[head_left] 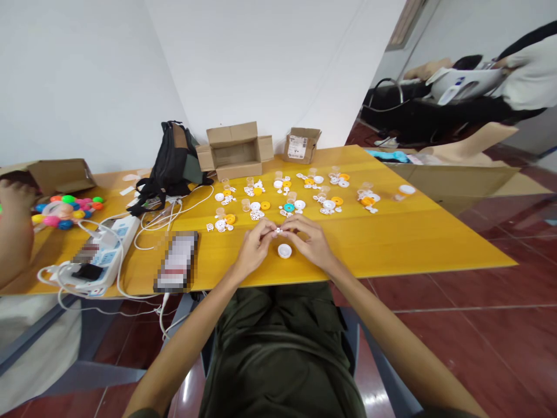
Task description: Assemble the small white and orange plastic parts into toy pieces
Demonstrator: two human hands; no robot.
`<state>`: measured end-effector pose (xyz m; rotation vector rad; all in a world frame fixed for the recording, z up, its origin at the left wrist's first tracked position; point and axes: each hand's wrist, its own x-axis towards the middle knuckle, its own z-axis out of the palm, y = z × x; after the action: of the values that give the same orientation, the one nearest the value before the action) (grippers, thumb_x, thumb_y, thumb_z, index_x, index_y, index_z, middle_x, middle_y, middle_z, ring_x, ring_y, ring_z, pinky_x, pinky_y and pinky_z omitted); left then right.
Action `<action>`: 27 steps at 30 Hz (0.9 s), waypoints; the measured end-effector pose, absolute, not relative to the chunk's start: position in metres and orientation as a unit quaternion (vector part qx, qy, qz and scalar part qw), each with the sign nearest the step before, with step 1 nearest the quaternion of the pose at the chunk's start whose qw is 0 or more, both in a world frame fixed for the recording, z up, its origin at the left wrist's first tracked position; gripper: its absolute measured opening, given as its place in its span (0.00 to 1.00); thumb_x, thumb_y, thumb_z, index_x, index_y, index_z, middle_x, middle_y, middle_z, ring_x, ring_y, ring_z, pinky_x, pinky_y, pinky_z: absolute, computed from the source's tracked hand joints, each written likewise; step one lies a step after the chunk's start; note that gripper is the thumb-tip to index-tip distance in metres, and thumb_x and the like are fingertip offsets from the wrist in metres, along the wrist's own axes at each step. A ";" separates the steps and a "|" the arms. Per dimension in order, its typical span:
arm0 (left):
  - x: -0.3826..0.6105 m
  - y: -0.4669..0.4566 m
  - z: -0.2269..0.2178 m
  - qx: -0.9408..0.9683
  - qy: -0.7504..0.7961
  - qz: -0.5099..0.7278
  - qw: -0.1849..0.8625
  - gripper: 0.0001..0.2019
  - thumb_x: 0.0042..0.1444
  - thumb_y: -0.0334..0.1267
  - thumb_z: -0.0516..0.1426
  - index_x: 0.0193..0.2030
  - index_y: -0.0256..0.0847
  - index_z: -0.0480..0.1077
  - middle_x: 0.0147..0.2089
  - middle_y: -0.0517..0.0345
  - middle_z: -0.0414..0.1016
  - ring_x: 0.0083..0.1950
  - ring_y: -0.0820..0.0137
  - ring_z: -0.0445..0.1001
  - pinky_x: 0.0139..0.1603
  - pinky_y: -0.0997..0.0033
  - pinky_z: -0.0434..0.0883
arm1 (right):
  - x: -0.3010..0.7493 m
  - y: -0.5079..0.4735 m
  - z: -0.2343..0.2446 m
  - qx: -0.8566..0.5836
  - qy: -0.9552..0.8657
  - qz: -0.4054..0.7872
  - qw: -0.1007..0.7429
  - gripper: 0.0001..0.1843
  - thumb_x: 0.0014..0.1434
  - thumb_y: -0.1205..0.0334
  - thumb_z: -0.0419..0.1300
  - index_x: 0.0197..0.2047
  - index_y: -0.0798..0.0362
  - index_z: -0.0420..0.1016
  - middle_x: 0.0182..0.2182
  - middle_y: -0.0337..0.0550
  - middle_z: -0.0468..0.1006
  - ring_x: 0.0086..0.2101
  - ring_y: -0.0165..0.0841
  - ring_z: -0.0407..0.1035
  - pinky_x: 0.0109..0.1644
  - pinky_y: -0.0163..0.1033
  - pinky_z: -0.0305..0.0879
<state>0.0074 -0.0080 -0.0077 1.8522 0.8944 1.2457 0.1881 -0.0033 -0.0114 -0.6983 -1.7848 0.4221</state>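
Observation:
My left hand [256, 245] and my right hand [310, 242] meet over the yellow table, fingertips pinched on a small white plastic part [278, 230]. Its exact kind is too small to make out. Just below, between my hands, a round white plastic cup-like piece [284, 251] rests on the tabletop. Beyond my fingers lie several small groups of parts. One has a teal ring [289, 207] beside a white round piece [299, 205]; another has an orange ring [265, 205] and small white perforated pieces [256, 215].
A phone [177, 261] and a power strip [107, 255] with white cables lie to the left. Behind stand a black backpack [172, 162], an open cardboard box [237, 154] and a smaller box [301, 146]. Another person's hand [16, 203] is near colourful balls [65, 212] at far left.

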 end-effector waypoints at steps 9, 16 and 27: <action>0.007 -0.009 -0.008 0.743 0.345 0.480 0.312 0.06 0.68 0.40 0.54 0.40 0.44 0.68 0.36 0.59 0.79 0.38 0.69 0.80 0.42 0.72 0.74 | 0.188 -0.005 -0.010 -0.311 -0.746 0.212 0.549 0.07 0.67 0.59 0.62 0.37 0.45 0.81 0.34 0.43 0.83 0.36 0.37 0.76 0.38 0.44 0.75; 0.003 -0.010 -0.010 0.779 0.339 0.458 0.261 0.06 0.68 0.34 0.52 0.41 0.44 0.70 0.35 0.59 0.78 0.37 0.69 0.79 0.42 0.73 0.74 | 0.190 -0.004 -0.010 -0.296 -0.758 0.208 0.543 0.07 0.67 0.60 0.62 0.36 0.46 0.81 0.33 0.42 0.82 0.35 0.37 0.77 0.40 0.44 0.76; 0.005 -0.009 -0.013 0.770 0.337 0.476 0.257 0.06 0.67 0.34 0.54 0.46 0.44 0.72 0.52 0.51 0.82 0.53 0.64 0.81 0.54 0.64 0.77 | 0.188 -0.005 -0.009 -0.304 -0.745 0.210 0.556 0.04 0.66 0.60 0.63 0.38 0.46 0.79 0.38 0.44 0.85 0.36 0.37 0.78 0.42 0.45 0.77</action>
<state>0.0054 -0.0090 -0.0127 2.0893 0.9147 1.2918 0.1879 -0.0045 -0.0087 -0.7174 -1.7585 0.4954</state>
